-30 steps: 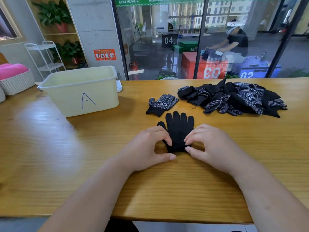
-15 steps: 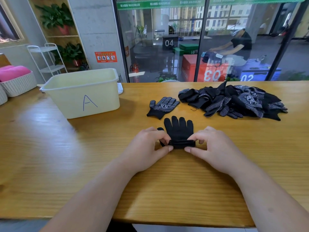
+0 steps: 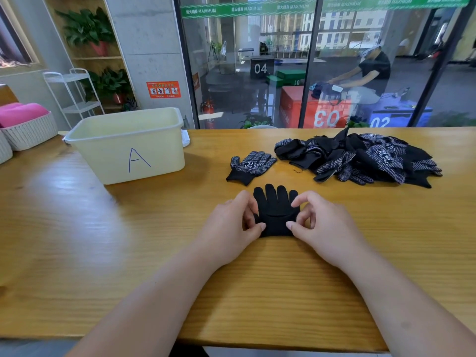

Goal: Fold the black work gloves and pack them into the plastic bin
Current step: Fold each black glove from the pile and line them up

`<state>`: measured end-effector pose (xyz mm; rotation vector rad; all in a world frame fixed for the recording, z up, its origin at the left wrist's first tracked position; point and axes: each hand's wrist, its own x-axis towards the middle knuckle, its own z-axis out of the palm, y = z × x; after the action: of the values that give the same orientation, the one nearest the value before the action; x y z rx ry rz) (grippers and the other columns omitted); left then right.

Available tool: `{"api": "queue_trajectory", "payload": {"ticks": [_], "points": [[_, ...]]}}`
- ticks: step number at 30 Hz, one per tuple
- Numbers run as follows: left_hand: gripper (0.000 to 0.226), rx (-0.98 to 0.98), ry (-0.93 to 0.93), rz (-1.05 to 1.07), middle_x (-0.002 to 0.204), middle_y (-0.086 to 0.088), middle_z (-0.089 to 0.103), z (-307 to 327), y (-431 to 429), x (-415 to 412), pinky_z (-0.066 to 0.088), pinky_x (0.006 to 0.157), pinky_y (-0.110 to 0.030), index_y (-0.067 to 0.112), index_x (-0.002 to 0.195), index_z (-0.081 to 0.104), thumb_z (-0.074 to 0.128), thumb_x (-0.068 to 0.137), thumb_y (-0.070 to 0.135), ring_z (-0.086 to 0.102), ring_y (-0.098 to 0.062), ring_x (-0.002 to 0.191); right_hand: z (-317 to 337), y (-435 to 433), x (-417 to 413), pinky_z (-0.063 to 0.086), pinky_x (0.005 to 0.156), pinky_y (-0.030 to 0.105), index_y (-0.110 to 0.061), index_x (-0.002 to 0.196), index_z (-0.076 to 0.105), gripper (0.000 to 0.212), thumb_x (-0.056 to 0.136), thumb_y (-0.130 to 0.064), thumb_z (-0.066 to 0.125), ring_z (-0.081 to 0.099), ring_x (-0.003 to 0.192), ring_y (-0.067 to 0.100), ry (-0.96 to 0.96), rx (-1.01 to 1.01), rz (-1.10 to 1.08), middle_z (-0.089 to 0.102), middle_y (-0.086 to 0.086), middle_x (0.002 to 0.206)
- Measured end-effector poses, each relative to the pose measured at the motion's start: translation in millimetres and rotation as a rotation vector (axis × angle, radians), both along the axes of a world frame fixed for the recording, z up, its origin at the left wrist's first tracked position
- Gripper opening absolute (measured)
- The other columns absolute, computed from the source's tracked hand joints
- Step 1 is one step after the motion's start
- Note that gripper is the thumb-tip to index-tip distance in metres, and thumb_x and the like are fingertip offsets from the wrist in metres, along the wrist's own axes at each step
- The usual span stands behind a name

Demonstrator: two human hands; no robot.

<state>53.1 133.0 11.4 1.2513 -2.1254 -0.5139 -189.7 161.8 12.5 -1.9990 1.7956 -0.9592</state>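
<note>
The cuff end of the black glove (image 3: 275, 206) is now lying folded farther up over its palm than half a second ago. The doubled band is looking wider, and both hands are staying at its sides. The left hand (image 3: 231, 228) is pinching the left end of the fold between thumb and curled fingers. The right hand (image 3: 325, 228) is pinching the right end the same way.

The glove is lying flat at the middle of the desk (image 3: 257, 284), its four visible fingers pointing toward the far edge. Just beyond it, and not touching it, a single dotted glove (image 3: 251, 167) is lying with white lettering showing, its fingers angling toward the right. Farther right, toward the far right corner, a loose pile of gloves (image 3: 365, 158) is spreading over the desk, with plain black and white-dotted sides mixed together.

The pale yellow plastic bin (image 3: 128, 150), marked with a hand-drawn blue "A", is standing toward the far left of the desk, well apart from the hands. Its bottom is hidden from this angle. Past the far left corner, a white woven basket (image 3: 29, 134) is holding something pink (image 3: 22, 113). Beyond the far edge, behind a glass wall (image 3: 244, 73), a seated person (image 3: 371, 70) in a dark shirt is reaching toward dark items on a red box.
</note>
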Motion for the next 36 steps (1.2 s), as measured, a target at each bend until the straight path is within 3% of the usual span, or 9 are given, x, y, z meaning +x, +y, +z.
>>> {"api": "queue_trajectory", "payload": {"ticks": [4, 9, 13, 17, 21, 27, 31, 34, 36], "points": [[0.015, -0.138, -0.096, -0.033, 0.099, 0.019, 0.058, -2.2, -4.2, -0.4, 0.050, 0.086, -0.029, 0.038, 0.102, 0.066, 0.078, 0.093, 0.037, 0.052, -0.004, 0.100, 0.3, 0.7, 0.5, 0.052, 0.073, 0.036, -0.044, 0.099, 0.066, 0.021, 0.085, -0.041, 0.082, 0.052, 0.087, -0.004, 0.172, -0.109, 0.005, 0.055, -0.022, 0.100], [0.016, -0.327, -0.238, -0.049, 0.118, 0.022, 0.059, -4.7, -7.1, -0.3, 0.046, 0.097, -0.034, 0.034, 0.111, 0.079, 0.073, 0.098, 0.040, 0.048, -0.008, 0.113, 2.0, 2.8, 3.2, 0.047, 0.071, 0.028, -0.041, 0.099, 0.079, 0.007, 0.092, -0.040, 0.077, 0.048, 0.100, 0.001, 0.387, -0.197, 0.062, 0.062, -0.030, 0.105], [0.028, -0.347, -0.332, -0.057, 0.122, 0.024, 0.067, -2.4, -5.9, 0.9, 0.047, 0.096, -0.037, 0.036, 0.120, 0.079, 0.059, 0.104, 0.047, 0.050, -0.005, 0.115, 3.7, 1.9, 0.7, 0.040, 0.073, 0.022, -0.042, 0.108, 0.079, 0.019, 0.101, -0.047, 0.062, 0.047, 0.100, 0.001, 0.465, -0.179, 0.084, 0.065, -0.034, 0.110], [0.047, -0.286, -0.394, -0.096, 0.132, 0.026, 0.064, 2.0, -3.8, 6.9, 0.046, 0.102, -0.035, 0.039, 0.131, 0.073, 0.057, 0.098, 0.069, 0.050, -0.003, 0.122, 9.8, 3.7, -10.3, 0.048, 0.090, 0.026, -0.047, 0.119, 0.072, 0.031, 0.096, -0.064, 0.061, 0.046, 0.111, -0.003, 0.418, -0.081, 0.174, 0.060, -0.038, 0.121], [0.037, -0.294, -0.373, -0.105, 0.132, 0.025, 0.065, 2.0, -5.5, 8.2, 0.046, 0.102, -0.037, 0.039, 0.130, 0.072, 0.059, 0.102, 0.058, 0.051, -0.003, 0.121, 8.0, 1.8, -16.8, 0.048, 0.099, 0.029, -0.046, 0.125, 0.070, 0.044, 0.086, -0.065, 0.075, 0.046, 0.117, -0.004, 0.365, -0.049, 0.210, 0.058, -0.039, 0.125], [0.031, -0.264, -0.260, -0.053, 0.112, 0.022, 0.070, 0.3, -5.5, 5.0, 0.048, 0.095, -0.038, 0.036, 0.121, 0.073, 0.053, 0.106, 0.054, 0.054, -0.004, 0.106, 3.7, -0.9, -11.1, 0.048, 0.094, 0.028, -0.047, 0.125, 0.068, 0.029, 0.097, -0.041, 0.072, 0.049, 0.108, -0.004, 0.293, -0.060, 0.149, 0.061, -0.033, 0.114], [0.033, -0.127, -0.082, -0.035, 0.104, 0.029, 0.063, -0.9, -4.4, 7.3, 0.049, 0.095, -0.028, 0.043, 0.125, 0.065, 0.071, 0.095, 0.058, 0.058, 0.002, 0.107, 2.1, -1.4, -11.8, 0.042, 0.083, 0.021, -0.054, 0.117, 0.068, 0.023, 0.099, -0.040, 0.071, 0.056, 0.100, -0.003, 0.070, -0.005, 0.091, 0.063, -0.021, 0.102], [0.033, -0.053, -0.001, 0.002, 0.103, 0.023, 0.071, -1.9, -6.3, 7.6, 0.050, 0.087, -0.021, 0.048, 0.128, 0.059, 0.071, 0.098, 0.053, 0.064, -0.001, 0.097, 2.1, -2.9, -12.0, 0.042, 0.075, 0.015, -0.050, 0.119, 0.067, 0.025, 0.099, -0.037, 0.073, 0.062, 0.088, -0.010, -0.083, 0.041, 0.087, 0.073, -0.021, 0.099], [0.032, -0.031, 0.019, 0.011, 0.097, 0.022, 0.072, -1.2, -6.3, 6.2, 0.050, 0.081, -0.018, 0.049, 0.130, 0.058, 0.069, 0.100, 0.050, 0.066, -0.004, 0.088, 1.5, -4.6, -11.2, 0.042, 0.075, 0.019, -0.050, 0.120, 0.065, 0.024, 0.099, -0.041, 0.073, 0.065, 0.087, -0.009, -0.135, 0.064, 0.075, 0.077, -0.022, 0.100]]}}
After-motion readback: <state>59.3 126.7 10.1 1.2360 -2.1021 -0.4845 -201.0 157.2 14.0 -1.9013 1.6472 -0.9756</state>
